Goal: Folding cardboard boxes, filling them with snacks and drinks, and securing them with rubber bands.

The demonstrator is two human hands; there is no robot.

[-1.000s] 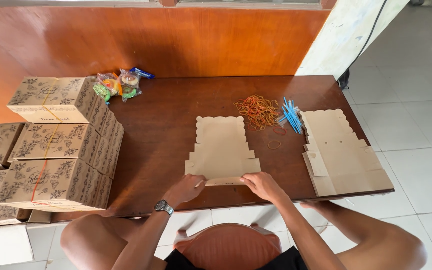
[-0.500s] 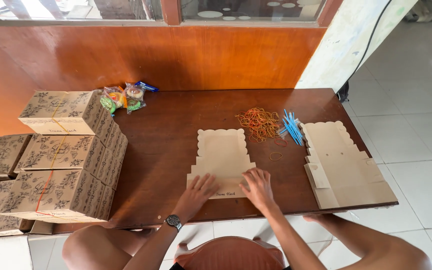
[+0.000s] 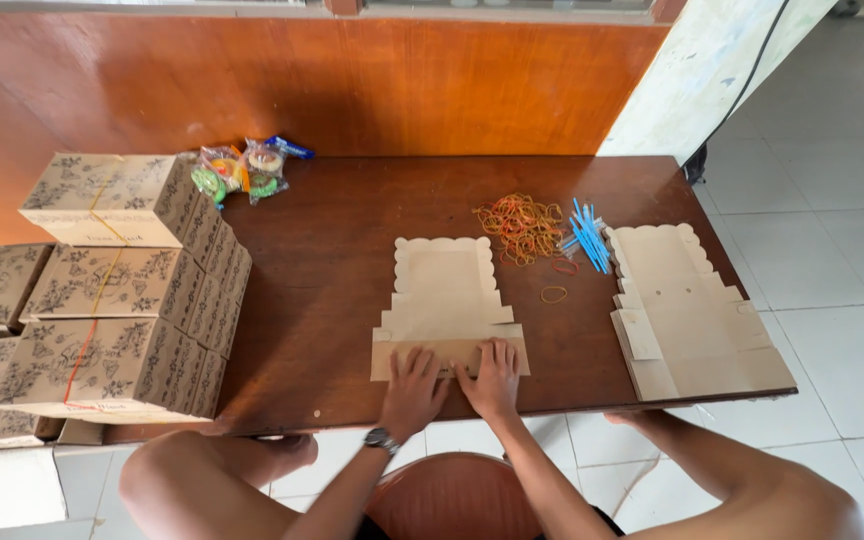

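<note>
- Cardboard box blank (image 3: 449, 300), flat and unfolded with scalloped edges, lies on the brown table (image 3: 332, 280) near its front edge, straight ahead at 12 o'clock from the person.
- Both hands press flat on the blank's folded near flap: left hand (image 3: 412, 390) and right hand (image 3: 493, 381) side by side, fingers spread, palms down, gripping nothing.
- A dark wristwatch (image 3: 382, 439) sits on the left wrist.
- At 2 o'clock from the blank lies a loose heap of rubber bands (image 3: 522, 225), with blue sticks (image 3: 586, 235) just beside it.
- At 3 o'clock, a stack of further flat blanks (image 3: 687, 310) reaches the table's front right corner.
- At 9 o'clock, patterned finished boxes (image 3: 117, 300) stand stacked, some tied with bands.
- At 11 o'clock, small colourful packets (image 3: 247, 168) rest near the wall.
</note>
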